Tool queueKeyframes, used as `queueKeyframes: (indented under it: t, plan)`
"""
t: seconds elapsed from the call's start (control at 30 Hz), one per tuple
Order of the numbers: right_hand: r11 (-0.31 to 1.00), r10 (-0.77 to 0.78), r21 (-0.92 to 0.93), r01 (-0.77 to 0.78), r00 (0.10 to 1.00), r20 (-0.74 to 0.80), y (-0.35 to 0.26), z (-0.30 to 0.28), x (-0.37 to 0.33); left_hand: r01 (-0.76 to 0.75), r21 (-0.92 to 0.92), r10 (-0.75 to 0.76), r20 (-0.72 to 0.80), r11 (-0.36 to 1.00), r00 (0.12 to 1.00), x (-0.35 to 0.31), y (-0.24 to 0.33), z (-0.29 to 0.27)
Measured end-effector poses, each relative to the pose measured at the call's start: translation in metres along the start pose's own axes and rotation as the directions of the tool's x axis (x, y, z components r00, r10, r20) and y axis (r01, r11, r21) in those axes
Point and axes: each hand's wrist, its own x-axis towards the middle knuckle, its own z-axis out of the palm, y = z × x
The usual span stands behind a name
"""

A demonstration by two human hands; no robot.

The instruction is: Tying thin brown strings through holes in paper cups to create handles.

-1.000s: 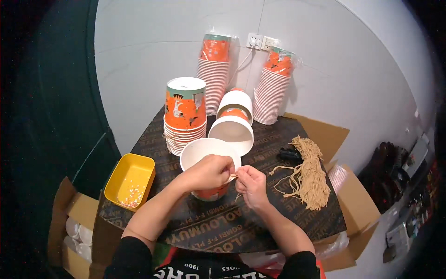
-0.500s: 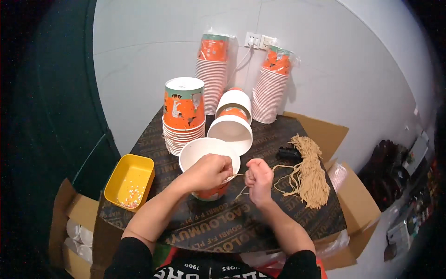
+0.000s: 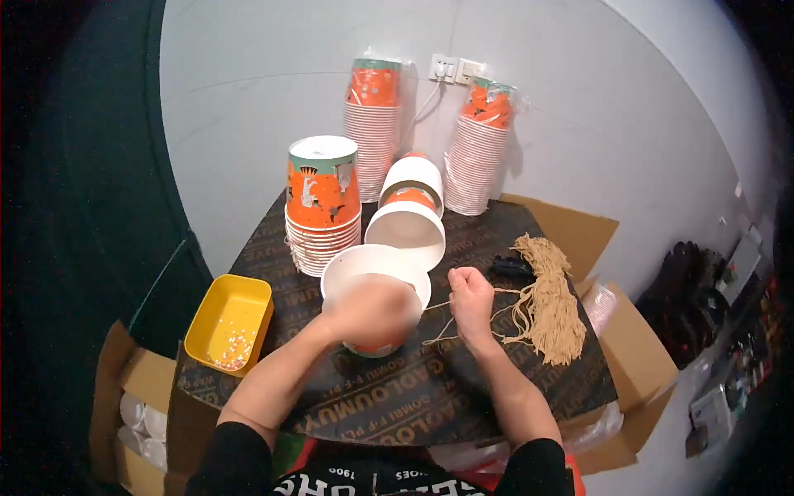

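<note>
A white-lined paper bucket (image 3: pixel 364 258) with an orange outer wall stands upright near the table's middle. My left hand (image 3: pixel 370 310) lies over its near right rim; blur hides its fingers. To the right of the bucket, my right hand (image 3: pixel 472 302) is closed in a fist around a thin tan string (image 3: pixel 438 306). The string runs from the bucket's rim side to this fist. A loose length trails on the table toward a bundle of tan strings (image 3: pixel 548 310) farther right.
Inverted nested buckets (image 3: pixel 323 194) stand at the back left. Two more buckets (image 3: pixel 405 236) lie on their sides. Wrapped stacks (image 3: pixel 477 157) lean by the wall. A yellow bin (image 3: pixel 229 318) holds small pale and orange bits. Cardboard boxes (image 3: pixel 633 364) flank the table (image 3: pixel 356 405).
My right hand has moved slightly right and up, away from the bucket, drawing the string along. The left hand stays at the rim but is now blurred. The whole view has shifted slightly.
</note>
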Motion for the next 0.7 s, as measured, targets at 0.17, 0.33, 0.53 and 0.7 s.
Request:
queueKeyframes:
  t: [0.17,0.33,0.53,0.7]
  plan:
    - [0.996,-0.069,0.067,0.058,0.982,0.176,-0.024,0.003,-0.018,0.067,-0.148,-0.067,0.004,0.987,0.998,-0.002,0.001,0.001]
    - [0.899,-0.264,-0.146,0.412,0.777,0.571,-0.034,0.01,-0.028,-0.03,-0.233,0.006,-0.101,0.972,0.995,-0.004,-0.003,-0.005]
    - [0.994,-0.104,0.079,0.081,0.931,0.35,-0.004,-0.011,-0.011,-0.122,-0.316,-0.024,-0.422,0.941,0.906,-0.012,-0.014,-0.041]
    - [0.932,0.109,0.263,-0.25,0.885,0.453,-0.003,-0.015,-0.007,-0.375,-0.324,0.226,-0.413,0.869,0.882,-0.008,-0.027,-0.043]
